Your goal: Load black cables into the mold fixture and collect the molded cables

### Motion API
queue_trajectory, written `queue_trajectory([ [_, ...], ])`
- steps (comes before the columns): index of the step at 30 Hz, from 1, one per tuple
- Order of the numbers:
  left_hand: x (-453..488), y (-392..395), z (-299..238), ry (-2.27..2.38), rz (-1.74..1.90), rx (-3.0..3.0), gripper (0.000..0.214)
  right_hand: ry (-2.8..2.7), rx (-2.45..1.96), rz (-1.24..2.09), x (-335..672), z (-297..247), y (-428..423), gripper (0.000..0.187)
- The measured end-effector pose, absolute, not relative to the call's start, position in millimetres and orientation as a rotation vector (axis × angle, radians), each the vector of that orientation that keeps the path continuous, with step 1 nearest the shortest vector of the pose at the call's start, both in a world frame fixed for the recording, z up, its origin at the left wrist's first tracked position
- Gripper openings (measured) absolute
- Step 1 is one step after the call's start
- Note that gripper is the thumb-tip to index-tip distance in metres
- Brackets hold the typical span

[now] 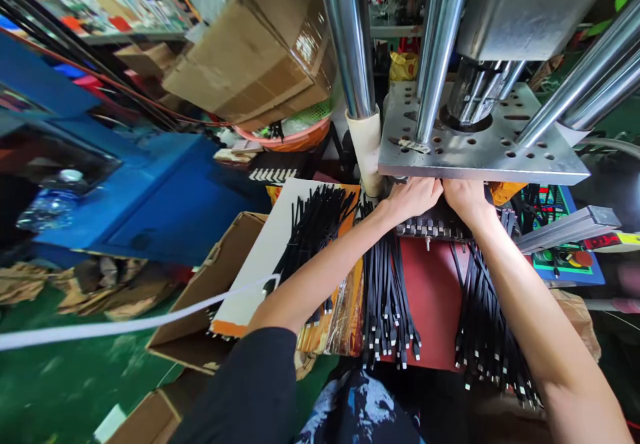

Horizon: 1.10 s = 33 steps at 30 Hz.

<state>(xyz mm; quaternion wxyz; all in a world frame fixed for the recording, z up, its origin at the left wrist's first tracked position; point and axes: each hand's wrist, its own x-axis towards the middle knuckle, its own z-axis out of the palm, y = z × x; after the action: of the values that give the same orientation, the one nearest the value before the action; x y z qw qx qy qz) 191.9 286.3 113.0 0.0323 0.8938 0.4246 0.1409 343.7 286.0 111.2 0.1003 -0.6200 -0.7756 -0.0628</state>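
My left hand [414, 199] and my right hand [466, 199] are side by side beneath the thick metal plate [483, 157] of a press, almost touching. Both have curled fingers at a dark metal mould block [433, 225] with a row of small metal pieces along its front. The plate and the backs of my hands hide what the fingers grip. Black cables with plug ends hang below: one bundle [387, 291] lies left of the block and another [487, 324] to the right, under my right forearm. Between them shows a red surface [430, 297].
More black cables [315, 224] lie on a white board [273, 244] at left. Polished press columns [353, 44] rise around the plate. A control panel [570, 257] with buttons stands right, near a metal bar [567, 227]. Cardboard boxes [260, 51] and a blue cabinet [150, 197] are left.
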Motion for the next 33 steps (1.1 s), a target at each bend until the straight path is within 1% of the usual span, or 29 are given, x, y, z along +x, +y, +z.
queue_trajectory([
  [2,194,293,116,1.286,0.456,2.757,0.040,-2.263,-1.859,-0.164,343,119,285,0.050],
  [4,187,284,120,1.230,0.494,2.776,0.037,-2.253,-1.853,-0.149,344,126,265,0.048],
  [7,159,232,121,1.125,0.610,2.791,0.033,-2.140,-1.860,-0.170,346,124,191,0.046],
  [8,146,208,120,1.124,0.690,2.758,0.031,-2.039,-1.931,-0.194,347,119,158,0.043],
  [9,133,182,117,1.218,0.700,2.691,0.033,-1.976,-2.036,-0.177,347,111,125,0.037],
  [10,121,158,113,1.394,0.656,2.601,0.038,-1.961,-2.153,-0.138,347,102,93,0.033],
  [12,100,118,102,1.748,0.397,2.377,0.036,-2.010,-2.423,-0.077,346,81,41,0.038],
  [14,85,96,88,1.905,0.161,2.167,0.030,-2.028,-2.550,-0.026,347,60,13,0.039],
  [15,80,93,81,1.915,0.099,2.079,0.028,-2.013,-2.557,0.007,349,51,7,0.039],
  [17,74,95,69,1.857,0.086,1.956,0.025,-1.936,-2.488,0.134,357,40,7,0.036],
  [20,68,107,64,1.732,0.169,1.895,0.024,-1.724,-2.322,0.412,373,41,16,0.037],
  [24,64,111,73,1.583,0.389,1.801,0.032,-1.409,-2.027,0.712,375,65,8,0.041],
  [26,64,107,80,1.484,0.530,1.724,0.037,-1.335,-1.835,0.915,364,79,-5,0.038],
  [28,65,100,89,1.455,0.608,1.695,0.039,-1.308,-1.660,1.073,347,90,-17,0.031],
  [31,72,86,103,1.465,0.645,1.682,0.036,-1.365,-1.467,1.116,318,99,-28,0.023],
  [33,80,76,110,1.392,0.668,1.584,0.035,-1.431,-1.389,1.098,301,100,-27,0.023],
])
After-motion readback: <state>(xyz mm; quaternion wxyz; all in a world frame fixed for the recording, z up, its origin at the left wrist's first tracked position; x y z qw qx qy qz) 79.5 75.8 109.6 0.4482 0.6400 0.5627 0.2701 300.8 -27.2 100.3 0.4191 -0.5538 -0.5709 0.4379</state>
